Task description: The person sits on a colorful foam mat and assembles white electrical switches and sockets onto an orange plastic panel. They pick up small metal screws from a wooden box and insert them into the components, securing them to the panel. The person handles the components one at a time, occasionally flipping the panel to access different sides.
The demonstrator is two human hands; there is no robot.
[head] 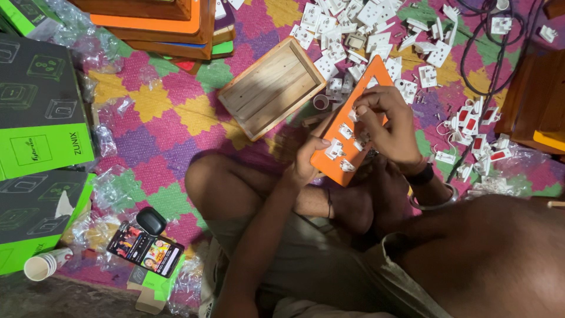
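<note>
Orange plastic catches the eye first: a cut-out switch plate [347, 132] is held tilted above the crossed legs of a seated person, over a mat [159, 112] woven in pink, yellow, green and purple diamonds. The left hand [309, 162] is curled around the plate's lower left edge, thumb lying across its face near a small white switch insert [335, 148] already seated in it. The right hand [388, 126] grips the plate's upper right part, its fingers bent and pinching another white insert [355, 113] against the plate; a dark band sits on that wrist.

Just beyond the plate, an open shallow wooden box [272, 88] lies on the mat, and past it a scattered heap of white switches and sockets [371, 29] spreads toward the far edge. More white parts with red rockers [479, 135] lie to the right, beside black cables [500, 53].

At the left edge, flat rectangular cartons [38, 100] in dark grey with bright green bands lie among crumpled clear wrappers. A stack of orange-faced wooden boards [159, 23] stands at the top. Near the left knee lie a phone [145, 247] with a lit screen, a small black case touching it, and a white paper cup [44, 265] on its side.
</note>
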